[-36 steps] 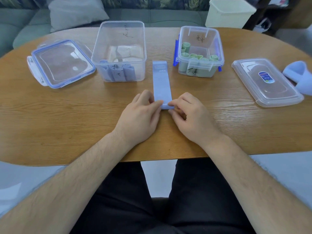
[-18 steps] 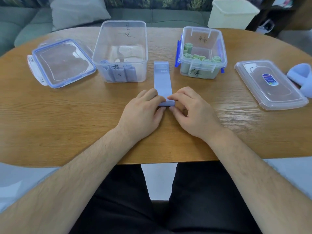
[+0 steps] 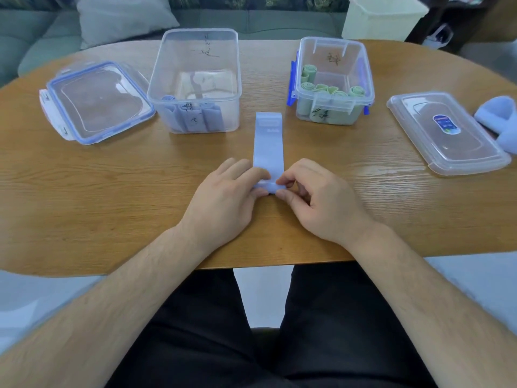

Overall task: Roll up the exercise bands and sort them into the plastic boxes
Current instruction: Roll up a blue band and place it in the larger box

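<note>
A pale blue exercise band (image 3: 268, 141) lies flat on the wooden table (image 3: 112, 191), pointing away from me. Its near end is curled into a small roll between my hands. My left hand (image 3: 226, 200) and my right hand (image 3: 316, 197) both pinch that roll with fingertips and thumbs. The tall clear box (image 3: 195, 79) at the back left holds rolled blue bands. The smaller clear box (image 3: 333, 79) with blue clips at the back right holds several rolled green bands.
A blue-rimmed lid (image 3: 98, 102) lies at the far left and a clear lid (image 3: 447, 133) at the right. More blue bands (image 3: 498, 121) sit at the right edge. A sofa with a cushion and a cream bin (image 3: 383, 18) stand beyond the table.
The near end of the blue band has been turned over into a small roll. Both hands shifted slightly forward with it.
</note>
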